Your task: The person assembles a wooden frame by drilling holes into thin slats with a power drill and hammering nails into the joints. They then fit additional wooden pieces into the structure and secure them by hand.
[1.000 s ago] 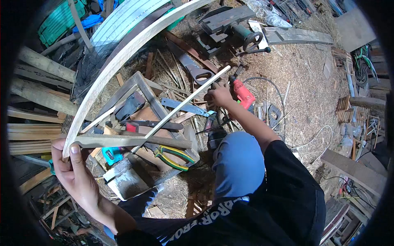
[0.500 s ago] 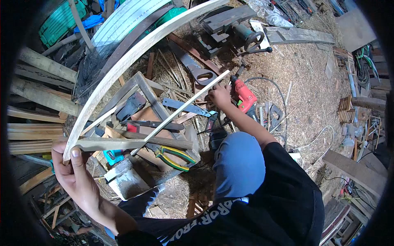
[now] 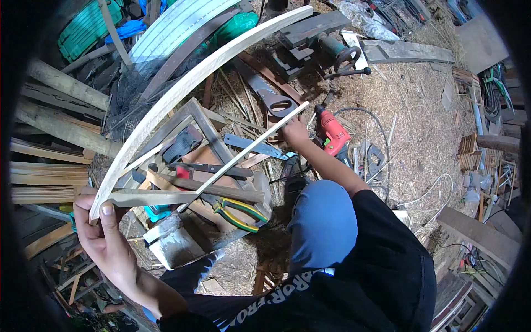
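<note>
1. Two hands working: left hand is gripping the near end of a long curved wood strip, fingers clamped on it.
2. Right hand is reaching by the red drill on the straw floor; grip can't tell.
3. Shirt text is showing only partly, approx. "RROR".

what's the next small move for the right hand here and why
Probably close the right hand on the thin stick it touches, beside the red drill. The left hand already holds the curved wooden strip by its near end.
</note>
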Available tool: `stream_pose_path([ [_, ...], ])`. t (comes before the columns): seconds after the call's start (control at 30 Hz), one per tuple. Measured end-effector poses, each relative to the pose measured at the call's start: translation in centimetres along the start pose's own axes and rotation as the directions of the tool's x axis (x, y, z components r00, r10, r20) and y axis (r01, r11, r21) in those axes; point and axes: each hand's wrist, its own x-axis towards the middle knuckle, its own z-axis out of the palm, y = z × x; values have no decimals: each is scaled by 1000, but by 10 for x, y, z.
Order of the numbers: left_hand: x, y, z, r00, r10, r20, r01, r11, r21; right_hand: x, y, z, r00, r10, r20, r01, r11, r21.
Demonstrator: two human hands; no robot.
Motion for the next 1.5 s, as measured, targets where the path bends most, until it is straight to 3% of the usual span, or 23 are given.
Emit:
stream_pose_path([
  [0.23,-7,6,-4,997,-62,-46,62,998,7,0,3,6,996,-18,-92,20,1000,20],
  [0.37,-13,2,-8,997,-55,-55,54,998,-18,-7,1,-4,999,20,-27,-17,995,99],
  [0.5,-17,3,-12,997,-31,-72,34,999,40,-9,1,13,992,33,-120,-26,998,61],
  [0.6,-16,10,-5,994,-80,-77,78,997,-26,-9,3,12,993,41,-115,-30,995,97],
  [0.63,-15,9,-5,994,-79,-80,78,997,-23,-7,3,12,990,15,-137,-12,1000,19],
  [0.73,-14,8,-3,993,-81,-84,79,997,-26,-4,6,13,994,-34,-104,43,996,82],
  [0.87,-13,8,-1,993,-68,-94,64,997,-38,-1,11,5,988,-128,-83,122,990,-76],
  [1.03,-16,11,-9,994,-75,-81,75,997,-9,-18,0,-18,966,122,-227,-35,934,355],
  [1.07,-17,12,-12,993,-76,-87,77,997,11,-21,-3,-35,953,183,-243,-59,896,441],
  [1.1,-18,14,-16,992,-77,-95,80,996,30,-21,-1,-54,946,291,145,-300,613,731],
  [1.17,-21,15,-29,995,-67,-76,71,996,56,-25,2,-52,952,283,120,-187,224,956],
  [1.23,-26,17,-41,996,-51,-67,56,995,85,-35,-2,-81,947,293,132,-93,-143,985],
  [1.33,-39,19,-60,996,-41,-77,50,991,120,-49,0,-145,935,320,151,-59,-281,958],
  [1.37,-49,22,-73,996,-32,-86,42,993,113,-54,2,-177,933,354,62,26,-238,971],
  [1.4,-56,19,-80,995,-38,-89,48,992,113,-63,3,-199,924,365,114,-10,-274,962],
  [1.5,-76,3,-99,994,-33,-105,40,997,62,-72,1,-245,933,359,18,126,-373,919],
])
